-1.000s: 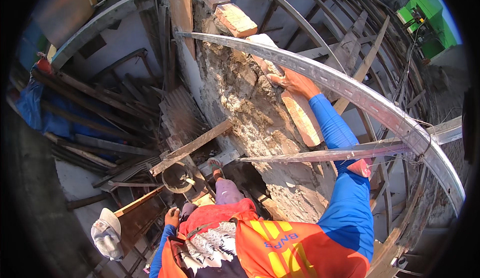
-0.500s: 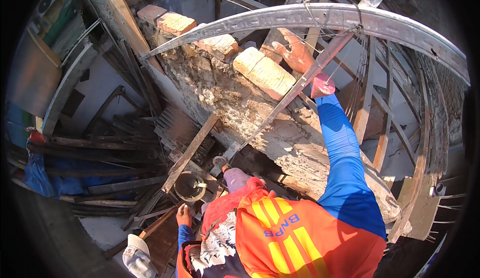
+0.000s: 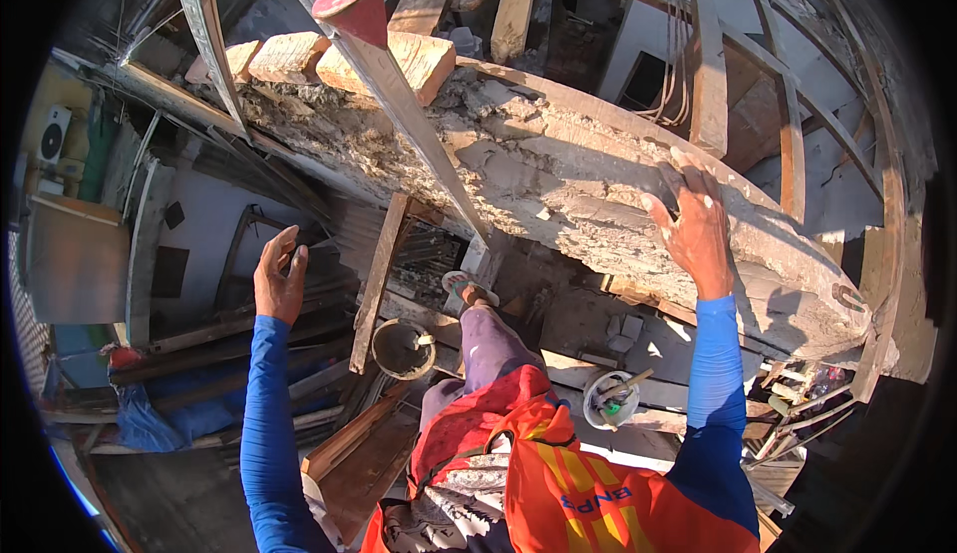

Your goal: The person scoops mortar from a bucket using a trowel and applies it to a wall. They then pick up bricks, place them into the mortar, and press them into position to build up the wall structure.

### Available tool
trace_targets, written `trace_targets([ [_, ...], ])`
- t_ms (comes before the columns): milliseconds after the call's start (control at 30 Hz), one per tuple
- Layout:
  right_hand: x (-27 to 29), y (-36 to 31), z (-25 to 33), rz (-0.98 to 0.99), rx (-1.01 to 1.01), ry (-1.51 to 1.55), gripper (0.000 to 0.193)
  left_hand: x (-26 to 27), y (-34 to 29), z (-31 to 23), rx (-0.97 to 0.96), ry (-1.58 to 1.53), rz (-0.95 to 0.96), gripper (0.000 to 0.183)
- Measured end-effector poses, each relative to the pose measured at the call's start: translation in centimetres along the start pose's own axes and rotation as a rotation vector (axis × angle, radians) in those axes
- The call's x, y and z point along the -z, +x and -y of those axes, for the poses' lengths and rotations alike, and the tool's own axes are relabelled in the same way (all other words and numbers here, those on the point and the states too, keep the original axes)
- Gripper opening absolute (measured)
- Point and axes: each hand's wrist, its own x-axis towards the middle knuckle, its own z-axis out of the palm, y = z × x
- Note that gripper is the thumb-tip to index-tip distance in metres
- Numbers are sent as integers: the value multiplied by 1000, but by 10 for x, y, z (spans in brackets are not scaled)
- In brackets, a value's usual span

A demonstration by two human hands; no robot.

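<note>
Wall top [image 3: 558,169]: rough, mortar-crusted masonry course running from upper left to lower right across the view; grey, lumpy surface, sunlit.
Right hand [image 3: 693,224]: laid flat on the wall top, fingers [image 3: 688,176] spread wide and pointing up the picture, palm down on the mortar. Nothing is gripped; the hand only presses on the surface.
Wall relative to right hand: directly beneath the palm, in contact; the wall stretches away to both sides of the hand.
Left hand [image 3: 279,276]: raised in free air, well apart from the wall, fingers loosely open and slightly curled, holding nothing.
Bricks [image 3: 394,60]: pale orange, set in a row on the far left end of the wall top, well apart from the right hand.
Metal straightedge [image 3: 399,105]: long grey bar crossing the wall on a slant, passing over the bricks; a red cone-shaped piece [image 3: 351,3] sits at its upper end.
Bucket [image 3: 404,349]: round, grey contents, down below between the two arms.
White pail [image 3: 610,399]: below the right forearm, with a tool handle sticking out.
Sleeves: blue on both forearms; orange vest at lower edge.
</note>
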Motion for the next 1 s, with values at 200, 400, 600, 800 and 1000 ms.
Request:
trace_targets([
  [200,-13,21,10,-120,-154,-52,53,-6,61,-71,-147,302,-10,35],
  [400,-15,36,2,-160,-181,-2,48,-15,85,-108,-186,544,-43,31],
  [600,-19,35,-5,-68,-193,-25,48,-24,183,-130,-345,458,-147,39],
  [800,-21,38,-8,-40,-160,-8,45,-48,275,-125,241,-76,-371,60],
  [1000,-18,49,-8,-51,-50,-65,47,-45,332,-79,403,-67,-336,72],
])
